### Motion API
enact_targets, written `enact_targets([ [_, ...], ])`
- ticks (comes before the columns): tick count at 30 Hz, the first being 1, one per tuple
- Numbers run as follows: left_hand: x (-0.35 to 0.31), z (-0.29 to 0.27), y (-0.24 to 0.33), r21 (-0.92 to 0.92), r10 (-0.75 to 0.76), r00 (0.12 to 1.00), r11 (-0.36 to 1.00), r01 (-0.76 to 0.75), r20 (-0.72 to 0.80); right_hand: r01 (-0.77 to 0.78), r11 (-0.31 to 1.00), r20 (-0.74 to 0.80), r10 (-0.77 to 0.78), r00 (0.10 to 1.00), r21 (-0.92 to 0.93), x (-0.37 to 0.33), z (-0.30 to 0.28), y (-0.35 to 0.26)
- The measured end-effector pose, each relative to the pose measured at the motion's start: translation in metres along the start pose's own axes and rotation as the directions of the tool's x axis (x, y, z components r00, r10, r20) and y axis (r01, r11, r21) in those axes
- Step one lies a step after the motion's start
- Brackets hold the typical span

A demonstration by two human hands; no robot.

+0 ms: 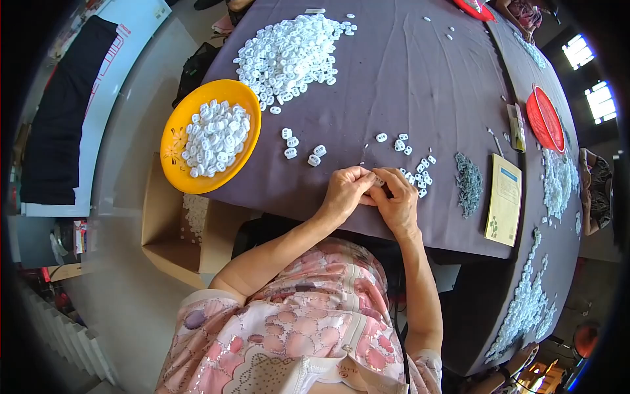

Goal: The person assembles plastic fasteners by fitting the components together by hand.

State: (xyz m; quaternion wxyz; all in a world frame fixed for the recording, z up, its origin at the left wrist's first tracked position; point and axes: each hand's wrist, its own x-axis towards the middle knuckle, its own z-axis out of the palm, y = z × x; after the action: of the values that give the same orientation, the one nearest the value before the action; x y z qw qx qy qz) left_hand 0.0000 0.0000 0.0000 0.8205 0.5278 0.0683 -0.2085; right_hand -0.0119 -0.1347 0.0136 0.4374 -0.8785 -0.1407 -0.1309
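Observation:
My left hand [342,196] and my right hand [398,202] meet at the near edge of the cloth-covered table [420,92]. Their fingertips are pinched together around a small white plastic piece [378,182], mostly hidden by the fingers. Just beyond my right hand lies a cluster of white pieces [423,177] with dark markings. A few more white pieces [399,144] are scattered a little farther off. To the left of my hands sit several loose white pieces [291,153] of the same sort. A pile of thin grey-green bits [468,184] lies to the right.
A yellow bowl [172,157] of white pieces overhangs the table's left edge, above an open cardboard box [161,226]. Behind it spreads a large white heap [289,56]. At right are a yellow booklet [504,200], a red basket [545,118] and pale piles [525,302]. Another person [522,16] sits far right.

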Motion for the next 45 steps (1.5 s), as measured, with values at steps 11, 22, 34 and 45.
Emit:
enact_targets([
  [11, -0.026, -0.016, 0.028, 0.586, 0.38, 0.923, 0.76, -0.281, -0.05, 0.088, 0.995, 0.03, -0.087, 0.996, -0.04, 0.001, -0.001, -0.006],
  [22, -0.016, -0.089, 0.047, 0.918, 0.805, 0.584, 0.148, -0.368, 0.104, 0.077, 0.996, 0.227, -0.067, 0.972, -0.036, 0.035, 0.02, -0.034],
  [34, -0.001, -0.073, 0.041, 0.892, 0.742, 0.664, 0.23, -0.388, 0.098, 0.114, 0.987, 0.32, -0.073, 0.945, -0.11, 0.088, 0.077, -0.036],
  [45, 0.012, -0.055, 0.029, 0.743, 0.809, 0.569, 0.47, -0.477, -0.147, -0.357, 0.934, 0.215, 0.345, 0.914, 0.019, 0.085, 0.083, -0.045],
])
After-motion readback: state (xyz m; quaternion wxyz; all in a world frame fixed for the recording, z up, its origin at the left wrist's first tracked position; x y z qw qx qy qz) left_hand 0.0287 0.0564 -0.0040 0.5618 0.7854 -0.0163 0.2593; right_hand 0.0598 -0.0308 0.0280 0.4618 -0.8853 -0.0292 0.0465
